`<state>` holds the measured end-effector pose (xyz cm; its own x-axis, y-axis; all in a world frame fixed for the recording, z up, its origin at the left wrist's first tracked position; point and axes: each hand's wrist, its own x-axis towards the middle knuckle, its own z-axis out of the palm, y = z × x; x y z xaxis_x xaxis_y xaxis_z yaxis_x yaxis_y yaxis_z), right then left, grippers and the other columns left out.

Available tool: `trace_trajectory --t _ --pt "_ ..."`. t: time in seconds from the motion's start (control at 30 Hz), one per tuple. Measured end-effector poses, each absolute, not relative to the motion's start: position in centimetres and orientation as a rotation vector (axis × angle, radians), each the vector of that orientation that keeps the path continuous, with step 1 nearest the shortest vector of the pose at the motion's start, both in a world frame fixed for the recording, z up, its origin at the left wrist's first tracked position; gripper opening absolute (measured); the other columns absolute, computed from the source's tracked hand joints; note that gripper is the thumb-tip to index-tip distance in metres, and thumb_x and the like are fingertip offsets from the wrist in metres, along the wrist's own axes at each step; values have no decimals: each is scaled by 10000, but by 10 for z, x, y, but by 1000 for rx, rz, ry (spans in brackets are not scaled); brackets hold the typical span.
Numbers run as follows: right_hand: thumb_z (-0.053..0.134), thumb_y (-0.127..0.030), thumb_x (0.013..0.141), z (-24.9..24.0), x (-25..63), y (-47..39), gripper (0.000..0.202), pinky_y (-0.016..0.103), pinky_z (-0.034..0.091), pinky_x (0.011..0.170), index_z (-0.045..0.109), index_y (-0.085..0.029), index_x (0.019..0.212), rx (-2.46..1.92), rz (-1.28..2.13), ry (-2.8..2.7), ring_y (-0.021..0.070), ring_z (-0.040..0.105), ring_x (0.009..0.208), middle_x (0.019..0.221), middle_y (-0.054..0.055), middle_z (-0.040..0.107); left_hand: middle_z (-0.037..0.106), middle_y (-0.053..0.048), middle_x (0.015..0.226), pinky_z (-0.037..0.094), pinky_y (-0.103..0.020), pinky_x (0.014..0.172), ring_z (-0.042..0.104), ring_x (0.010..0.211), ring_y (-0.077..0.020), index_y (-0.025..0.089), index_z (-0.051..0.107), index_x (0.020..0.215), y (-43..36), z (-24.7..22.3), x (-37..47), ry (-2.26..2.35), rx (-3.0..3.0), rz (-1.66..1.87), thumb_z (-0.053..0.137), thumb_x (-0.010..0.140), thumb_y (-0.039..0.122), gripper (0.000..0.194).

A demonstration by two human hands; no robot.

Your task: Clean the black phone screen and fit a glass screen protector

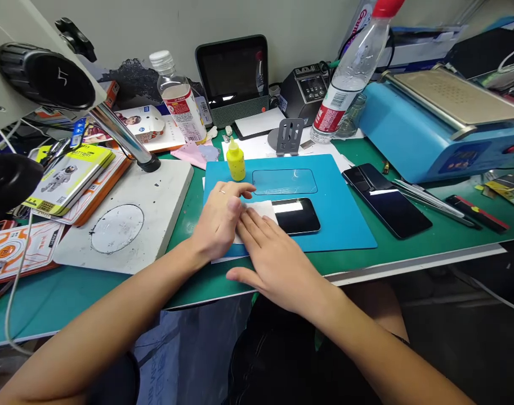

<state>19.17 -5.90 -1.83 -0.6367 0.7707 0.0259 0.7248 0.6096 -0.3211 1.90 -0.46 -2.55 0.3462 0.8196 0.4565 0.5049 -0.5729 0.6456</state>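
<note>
On a blue mat [345, 225] lies a smartphone [305, 220] with a black glossy screen, its left part covered by a white wipe [263, 209]. My right hand [277, 259] lies flat on the wipe, fingers stretched and thumb apart. Beside the phone's left end is my left hand [218, 219], fingers loosely bent and thumb raised away from them; nothing shows in its grasp. The hands hide that end of the phone. Behind the phone rests a clear glass screen protector [285, 181] with a dark outline. A small yellow dropper bottle [235, 161] stands near my left fingers.
Right of the mat lie a second black phone [394, 211] and metal tweezers [434, 202]. A blue heating plate machine [442, 124] and a tall water bottle [345, 79] stand behind. At left, a microscope stand base [125, 225] adjoins stacked boxes [71, 174].
</note>
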Motion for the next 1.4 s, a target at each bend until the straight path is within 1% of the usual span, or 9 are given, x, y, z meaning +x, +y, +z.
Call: trace_trajectory --t 0.13,0.37,0.5,0.6,0.77,0.9,1.07,1.17,1.4 --pt "306 -656 1025 -23 239 -63 856 534 279 1265 268 -43 1622 -1393 316 -2626 294 199 1593 1709 179 217 689 -96 1102 439 -452 999 578 1061 -253 193 619 1259 -6 -23 21 1215 2202 1021 44 1043 645 762" --pt "313 -785 945 -27 205 -54 1078 591 239 1260 317 103 1557 -1734 268 -2376 414 169 1577 1666 331 199 682 -104 1121 445 -452 1001 584 1076 -257 195 618 1250 -5 -22 23 1232 2185 1032 15 1026 667 798" --pt "375 -746 961 -18 178 -47 1009 537 200 1287 308 45 1585 -1428 406 -2563 362 174 1587 1685 274 203 684 -105 1126 453 -445 992 589 1065 -252 202 619 1227 -4 -24 21 1212 2206 1062 21 1028 666 783" --pt "366 -718 983 -14 205 -53 922 493 230 1287 310 -43 1609 -1163 489 -2713 294 206 1589 1700 187 236 683 -107 1146 453 -446 993 589 1072 -253 206 619 1233 -5 -25 21 1230 2216 1023 31 1032 664 772" --pt "288 -692 1010 -22 251 -58 901 546 277 1262 295 -18 1606 -1448 288 -2619 320 232 1579 1692 216 246 683 -101 1138 440 -434 1001 586 1080 -250 199 622 1242 -6 -23 22 1257 2202 1015 13 1026 671 800" --pt "361 -719 977 -25 219 -55 998 579 272 1255 291 76 1577 -1636 198 -2522 390 178 1580 1683 287 186 683 -98 1149 442 -427 988 582 1077 -249 195 622 1243 -4 -24 22 1261 2183 994 23 1019 689 808" --pt "349 -700 995 -19 204 -62 897 519 300 1260 303 -51 1613 -1267 330 -2721 307 232 1582 1700 158 244 676 -104 1152 434 -427 996 579 1072 -241 176 625 1234 -4 -25 19 1241 2192 1046 27 1035 659 794" --pt "332 -684 1007 -21 231 -68 865 514 326 1250 315 -65 1611 -1334 289 -2683 286 270 1573 1696 159 267 681 -101 1140 432 -428 991 579 1072 -243 175 629 1233 -5 -23 20 1241 2194 1047 38 1033 667 795" --pt "372 -754 951 -28 207 -58 1054 564 249 1268 283 92 1575 -1700 212 -2463 403 175 1580 1684 296 182 683 -93 1099 441 -426 972 580 1040 -240 187 631 1226 -3 -24 20 1257 2182 1049 31 1035 659 787"
